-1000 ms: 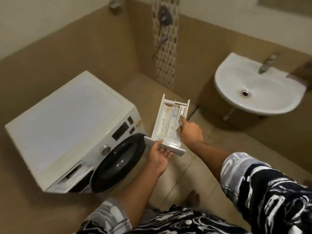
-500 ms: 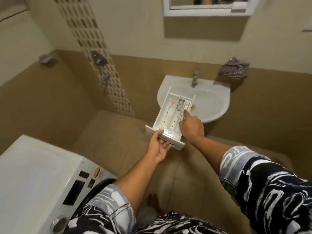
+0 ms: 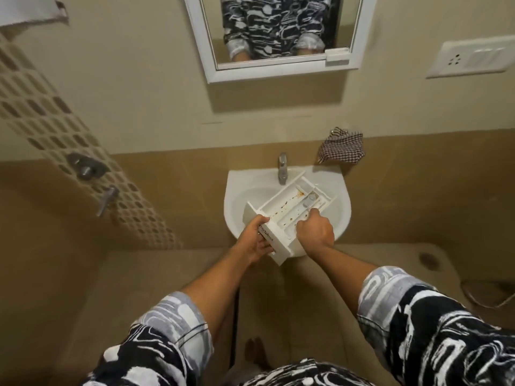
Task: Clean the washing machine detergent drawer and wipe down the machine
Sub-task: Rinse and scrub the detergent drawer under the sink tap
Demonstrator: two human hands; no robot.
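Note:
A white detergent drawer (image 3: 288, 210) with brown stains in its compartments lies tilted across the white wall-mounted sink (image 3: 238, 196), its back end under the tap (image 3: 282, 168). My left hand (image 3: 257, 236) grips the drawer's front panel from the left. My right hand (image 3: 315, 231) holds the drawer's right side wall, thumb on the rim. The washing machine is out of view.
A checked cloth (image 3: 342, 146) hangs on the wall right of the sink. A white-framed mirror (image 3: 278, 37) is above, a socket plate (image 3: 471, 59) at upper right. Shower valves (image 3: 86, 168) sit on the mosaic strip at left. My foot (image 3: 256, 355) stands on the tiled floor.
I turned from the washing machine to face the sink. Both hands carried the drawer forward and it now rests over the basin, rotated so its back points right.

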